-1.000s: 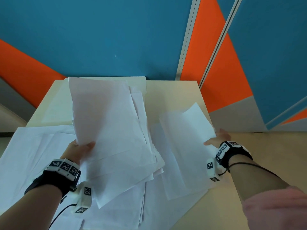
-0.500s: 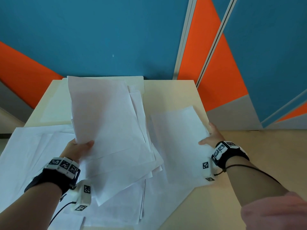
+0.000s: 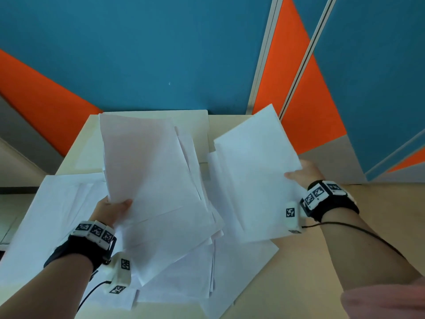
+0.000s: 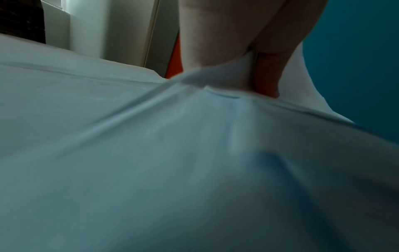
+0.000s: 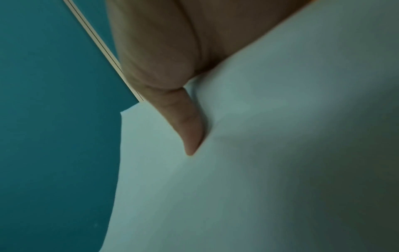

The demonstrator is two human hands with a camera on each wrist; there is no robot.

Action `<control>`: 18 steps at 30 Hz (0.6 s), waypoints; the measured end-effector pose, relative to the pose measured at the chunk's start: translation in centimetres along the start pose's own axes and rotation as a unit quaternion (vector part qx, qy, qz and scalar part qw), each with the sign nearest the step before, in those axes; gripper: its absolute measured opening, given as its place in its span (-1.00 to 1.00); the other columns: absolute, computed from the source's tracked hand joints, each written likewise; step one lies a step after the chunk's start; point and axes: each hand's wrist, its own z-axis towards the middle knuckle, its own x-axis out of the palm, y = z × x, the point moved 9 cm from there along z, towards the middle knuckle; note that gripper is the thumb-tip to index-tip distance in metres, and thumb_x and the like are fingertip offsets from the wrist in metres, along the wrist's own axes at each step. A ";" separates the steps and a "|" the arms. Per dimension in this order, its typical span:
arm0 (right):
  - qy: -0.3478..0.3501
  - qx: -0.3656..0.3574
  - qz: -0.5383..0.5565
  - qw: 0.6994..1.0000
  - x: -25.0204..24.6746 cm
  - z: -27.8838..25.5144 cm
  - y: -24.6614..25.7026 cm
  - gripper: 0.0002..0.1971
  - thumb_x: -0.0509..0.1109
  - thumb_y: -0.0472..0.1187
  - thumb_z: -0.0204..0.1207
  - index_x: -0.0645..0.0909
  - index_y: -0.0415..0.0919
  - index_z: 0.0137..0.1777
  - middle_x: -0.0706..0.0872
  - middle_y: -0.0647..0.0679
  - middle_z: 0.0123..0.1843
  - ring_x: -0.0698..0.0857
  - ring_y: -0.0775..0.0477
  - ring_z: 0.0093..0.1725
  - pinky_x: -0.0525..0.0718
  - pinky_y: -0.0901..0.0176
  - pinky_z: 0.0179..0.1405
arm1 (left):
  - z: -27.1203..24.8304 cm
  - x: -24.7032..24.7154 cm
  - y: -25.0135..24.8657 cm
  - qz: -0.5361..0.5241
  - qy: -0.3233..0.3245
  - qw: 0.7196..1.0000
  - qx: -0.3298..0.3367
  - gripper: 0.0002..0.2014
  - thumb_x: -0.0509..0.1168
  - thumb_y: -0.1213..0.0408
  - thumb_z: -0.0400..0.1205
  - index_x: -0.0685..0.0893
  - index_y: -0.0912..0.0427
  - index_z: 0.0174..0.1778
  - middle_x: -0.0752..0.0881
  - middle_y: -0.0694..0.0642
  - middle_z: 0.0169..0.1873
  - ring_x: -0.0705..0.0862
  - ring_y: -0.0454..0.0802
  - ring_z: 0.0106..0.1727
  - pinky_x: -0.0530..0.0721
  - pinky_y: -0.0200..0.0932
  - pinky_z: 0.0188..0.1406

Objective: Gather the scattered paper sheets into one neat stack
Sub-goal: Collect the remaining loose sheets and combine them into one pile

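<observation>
My left hand (image 3: 115, 208) grips a loose bundle of white sheets (image 3: 149, 176) by its left edge and holds it tilted above the table; in the left wrist view the thumb (image 4: 267, 75) presses down on that bundle (image 4: 172, 153). My right hand (image 3: 301, 173) pinches a white sheet (image 3: 255, 180) by its right edge, lifted off the table and slanting up toward the wall. The right wrist view shows the thumb (image 5: 190, 129) on top of that sheet (image 5: 259, 153). More sheets (image 3: 59, 203) lie scattered flat on the left and under both hands.
The pale wooden table (image 3: 299, 268) stands against a blue and orange wall (image 3: 161, 54). Sheets (image 3: 230, 284) overhang the near part of the table. Bare tabletop shows at the right and at the far edge (image 3: 230, 125). A pink sleeve (image 3: 386, 302) is at the bottom right.
My right hand has lifted its sheet off the table and swung it up toward the wall. The left hand and its bundle have hardly moved.
</observation>
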 end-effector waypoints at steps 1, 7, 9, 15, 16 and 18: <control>-0.011 -0.008 0.020 1.000 -0.8 -0.2 0.9 -0.64 0.37 -0.46 0.46 0.58 -0.39 0.28 0.67 -0.31 0.29 0.65 -0.28 0.25 0.50 0.11 0.10 | -0.3 -0.3 0.0 -0.003 0.000 1.000 0.001 -0.82 0.35 0.37 0.55 0.52 0.21 0.02 0.64 0.27 -0.13 0.61 0.22 -0.10 0.60 0.04 0.05; -0.019 -0.040 0.186 0.982 -3.1 -2.2 4.7 -0.60 0.37 -0.47 0.46 0.58 -0.30 0.31 0.68 -0.20 0.23 0.65 -0.15 0.13 0.56 -0.01 0.21 | -0.8 -1.6 0.5 -0.010 -0.003 1.000 -0.007 -0.87 0.32 0.40 0.56 0.53 0.28 -0.03 0.58 0.15 -0.38 0.58 0.13 -0.33 0.54 -0.04 -0.08; -0.004 -0.040 0.234 0.971 -2.2 -3.0 5.5 -0.58 0.37 -0.50 0.45 0.56 -0.32 0.32 0.70 -0.21 0.18 0.69 -0.16 0.03 0.57 -0.07 0.25 | -0.8 -1.7 0.6 -0.021 0.010 1.000 -0.010 -0.86 0.31 0.40 0.56 0.56 0.30 0.01 0.62 0.20 -0.33 0.60 0.14 -0.32 0.58 -0.04 -0.18; 0.056 -0.048 0.305 0.950 2.1 -5.5 8.4 -0.55 0.31 -0.55 0.45 0.51 -0.37 0.36 0.70 -0.10 0.11 0.66 -0.14 0.07 0.59 0.05 0.19 | -0.7 -2.1 -0.1 -0.027 0.041 0.999 -0.002 -0.82 0.32 0.42 0.56 0.58 0.32 0.07 0.65 0.23 -0.25 0.61 0.19 -0.21 0.59 0.01 -0.12; 0.068 -0.046 0.298 0.951 3.0 -5.7 8.7 -0.55 0.32 -0.55 0.45 0.52 -0.37 0.36 0.69 -0.16 0.15 0.67 -0.13 0.06 0.57 -0.01 0.25 | -0.8 -2.2 -0.4 -0.022 0.045 0.999 0.001 -0.78 0.33 0.41 0.56 0.59 0.34 0.11 0.66 0.27 -0.18 0.61 0.21 -0.15 0.59 0.03 -0.07; 0.093 -0.041 0.270 0.957 5.1 -6.2 9.4 -0.56 0.35 -0.54 0.43 0.54 -0.36 0.34 0.67 -0.18 0.19 0.69 -0.13 0.03 0.55 -0.06 0.30 | -1.0 -2.2 -0.8 -0.022 0.058 0.998 0.007 -0.69 0.34 0.41 0.55 0.58 0.42 0.19 0.64 0.29 -0.09 0.60 0.21 -0.11 0.58 0.04 -0.04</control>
